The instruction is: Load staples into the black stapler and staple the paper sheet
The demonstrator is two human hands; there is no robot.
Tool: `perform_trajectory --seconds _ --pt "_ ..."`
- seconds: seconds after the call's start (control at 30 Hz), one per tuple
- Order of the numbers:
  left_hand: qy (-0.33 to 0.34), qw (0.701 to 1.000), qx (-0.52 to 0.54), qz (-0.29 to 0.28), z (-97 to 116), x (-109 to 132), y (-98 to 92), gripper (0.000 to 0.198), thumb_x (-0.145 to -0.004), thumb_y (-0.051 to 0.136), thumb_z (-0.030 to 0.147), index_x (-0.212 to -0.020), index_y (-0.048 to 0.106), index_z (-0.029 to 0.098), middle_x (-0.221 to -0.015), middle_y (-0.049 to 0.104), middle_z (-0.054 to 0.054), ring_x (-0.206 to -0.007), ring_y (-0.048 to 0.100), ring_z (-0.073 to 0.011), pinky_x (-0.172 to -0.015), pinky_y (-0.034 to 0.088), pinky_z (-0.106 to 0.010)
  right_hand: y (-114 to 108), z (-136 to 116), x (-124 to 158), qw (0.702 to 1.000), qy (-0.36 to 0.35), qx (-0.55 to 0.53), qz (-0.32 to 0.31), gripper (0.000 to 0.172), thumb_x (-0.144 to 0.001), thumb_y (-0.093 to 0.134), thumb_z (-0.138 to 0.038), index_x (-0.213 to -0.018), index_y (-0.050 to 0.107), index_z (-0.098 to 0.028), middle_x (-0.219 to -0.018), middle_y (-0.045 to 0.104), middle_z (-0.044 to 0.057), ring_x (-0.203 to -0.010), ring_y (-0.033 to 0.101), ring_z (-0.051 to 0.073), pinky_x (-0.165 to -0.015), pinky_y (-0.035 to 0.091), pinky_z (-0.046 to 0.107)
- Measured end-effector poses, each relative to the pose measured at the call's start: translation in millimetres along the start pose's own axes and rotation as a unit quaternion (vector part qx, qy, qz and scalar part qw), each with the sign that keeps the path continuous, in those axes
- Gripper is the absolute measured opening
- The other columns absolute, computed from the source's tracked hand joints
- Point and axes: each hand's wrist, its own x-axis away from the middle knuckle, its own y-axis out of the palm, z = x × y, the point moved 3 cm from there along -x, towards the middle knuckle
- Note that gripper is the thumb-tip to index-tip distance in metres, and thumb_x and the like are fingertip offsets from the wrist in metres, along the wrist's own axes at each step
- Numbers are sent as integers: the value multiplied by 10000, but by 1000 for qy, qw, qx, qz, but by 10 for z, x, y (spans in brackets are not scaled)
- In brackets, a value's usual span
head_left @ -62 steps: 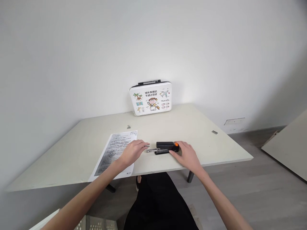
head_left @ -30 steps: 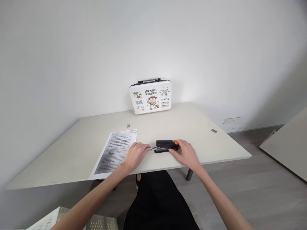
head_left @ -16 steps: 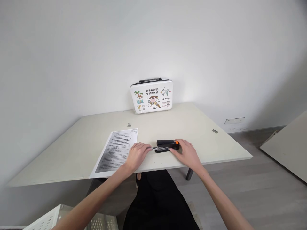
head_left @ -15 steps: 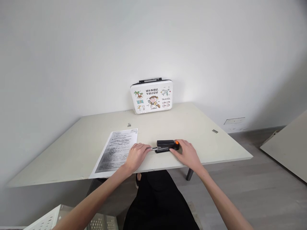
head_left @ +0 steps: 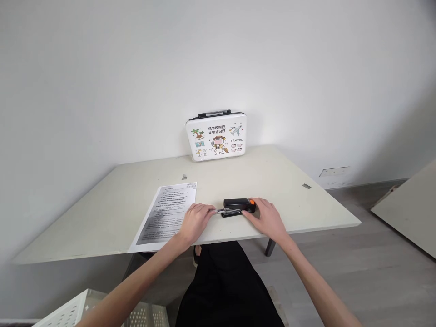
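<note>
A black stapler [head_left: 236,205] with an orange patch at its rear lies on the table near the front edge, its nose pointing left. My right hand [head_left: 268,219] is closed round its rear end, thumb along the near side. From the nose juts a narrow metal staple tray [head_left: 220,211]. The fingertips of my left hand [head_left: 196,222] pinch the outer end of that tray; whether staples are in it is hidden. Just left of this hand lies a printed sheet of paper [head_left: 166,211], its lower edge at the table's front edge.
A white case [head_left: 218,138] with cartoon prints stands against the wall at the back of the table [head_left: 272,175]. Small grey pieces [head_left: 307,186] lie on the tabletop. Below left is a white perforated basket [head_left: 70,313]. A white panel [head_left: 408,204] stands at the right.
The view has shifted very slightly. Both hands keep the same hold on the stapler and its tray, with no clear movement between them.
</note>
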Motion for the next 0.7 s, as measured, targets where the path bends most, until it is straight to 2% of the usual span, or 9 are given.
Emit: perform_trajectory --seconds 0.7 --pt "-28 999 25 7 44 54 3 300 -1110 431 376 -1087 691 227 -1065 794 -46 -973 737 -237 -942 546 -407 21 25 6 1000 -2 10 3 437 -1000 530 -605 -1261 585 -257 -1257 710 94 -1147 654 302 -978 482 439"
